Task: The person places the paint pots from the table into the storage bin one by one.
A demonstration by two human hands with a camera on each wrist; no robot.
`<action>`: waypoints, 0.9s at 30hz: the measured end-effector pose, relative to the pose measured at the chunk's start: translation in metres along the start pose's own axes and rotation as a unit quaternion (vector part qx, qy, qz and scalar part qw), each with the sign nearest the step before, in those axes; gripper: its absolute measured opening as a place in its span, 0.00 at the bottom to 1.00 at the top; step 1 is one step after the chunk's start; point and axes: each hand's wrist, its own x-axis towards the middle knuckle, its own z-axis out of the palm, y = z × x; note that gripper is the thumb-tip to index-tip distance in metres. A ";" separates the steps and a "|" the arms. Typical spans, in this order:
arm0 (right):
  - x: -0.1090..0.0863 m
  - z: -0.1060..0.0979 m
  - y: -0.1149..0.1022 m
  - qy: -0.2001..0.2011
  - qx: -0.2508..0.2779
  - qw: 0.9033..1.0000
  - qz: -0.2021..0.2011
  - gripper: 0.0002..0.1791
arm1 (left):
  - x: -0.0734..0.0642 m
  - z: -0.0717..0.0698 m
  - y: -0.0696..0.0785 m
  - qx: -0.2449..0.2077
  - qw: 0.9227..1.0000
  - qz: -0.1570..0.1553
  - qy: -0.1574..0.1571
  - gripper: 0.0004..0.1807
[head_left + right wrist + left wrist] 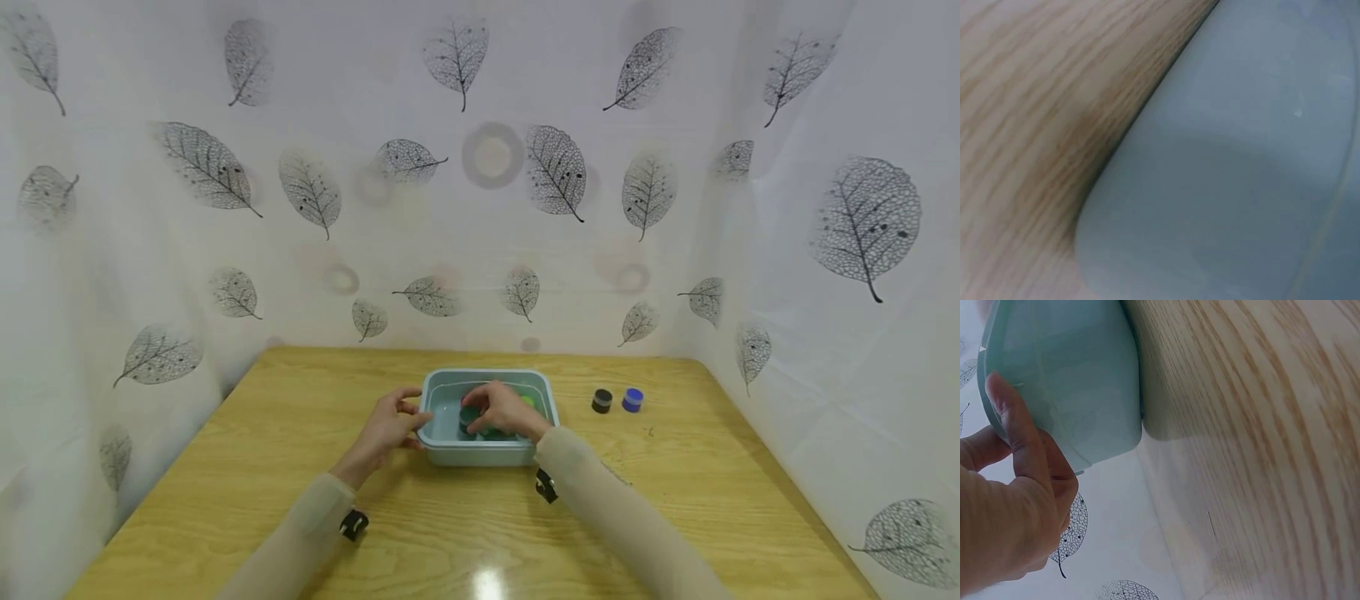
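Note:
A pale blue-green plastic basin [480, 455] stands on the wooden table. My left hand [386, 429] grips its left rim, and in the left wrist view the thumb and fingers [1022, 434] lie on either side of that rim. Inside the basin, my right hand [506, 408] holds a small dark green jar [468, 421] between thumb and fingers. Something bright green [528, 401] lies beside this hand, partly hidden by it. Only the basin's outer wall [1210, 181] and the table appear in the right wrist view; the right hand is hidden there.
To the right of the basin, a small black jar [602, 402] and a small blue jar [633, 401] stand side by side on the table [675, 500]. A white curtain [480, 242] with a leaf print hangs behind and along both sides.

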 end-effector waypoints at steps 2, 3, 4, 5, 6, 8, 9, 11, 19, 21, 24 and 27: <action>0.000 0.000 -0.001 -0.001 0.003 1.000 0.005 0.22 | 0.000 0.001 0.001 0.000 1.000 -0.002 0.001 0.30; 0.000 0.000 -0.001 -0.001 0.002 1.000 0.006 0.22 | -0.001 0.001 0.001 -0.001 1.000 -0.005 0.003 0.30; 0.000 -0.001 -0.001 -0.001 -0.001 1.000 0.006 0.21 | -0.001 0.001 0.001 -0.001 1.000 -0.003 0.001 0.30; 0.001 -0.001 -0.001 0.000 -0.004 1.000 0.006 0.21 | -0.001 0.001 0.001 -0.002 1.000 -0.004 0.001 0.30; 0.001 -0.001 0.000 0.001 -0.008 1.000 0.004 0.21 | -0.001 0.001 0.001 -0.002 1.000 -0.003 0.001 0.30; 0.002 -0.001 0.000 0.002 -0.014 1.000 0.000 0.21 | -0.001 0.001 0.001 -0.004 1.000 0.000 -0.001 0.30; 0.003 -0.001 0.000 0.002 -0.017 1.000 0.000 0.21 | -0.001 0.001 0.001 -0.005 1.000 0.001 -0.002 0.30; 0.003 -0.001 0.000 0.002 -0.021 1.000 -0.004 0.21 | 0.000 0.001 0.000 -0.005 1.000 0.004 -0.002 0.30; 0.007 0.000 0.000 -0.004 -0.025 1.000 -0.002 0.22 | 0.000 -0.001 0.000 -0.001 1.000 -0.005 0.004 0.30; 0.007 0.000 0.000 -0.002 -0.029 1.000 -0.003 0.22 | 0.001 -0.001 0.000 0.001 1.000 -0.002 0.004 0.30; 0.007 0.000 0.000 -0.001 -0.038 0.999 -0.005 0.22 | 0.001 -0.001 0.000 0.000 1.000 -0.001 0.002 0.30; 0.007 0.001 0.001 -0.002 -0.041 0.999 -0.002 0.22 | 0.001 0.000 -0.001 0.002 1.000 0.000 0.003 0.30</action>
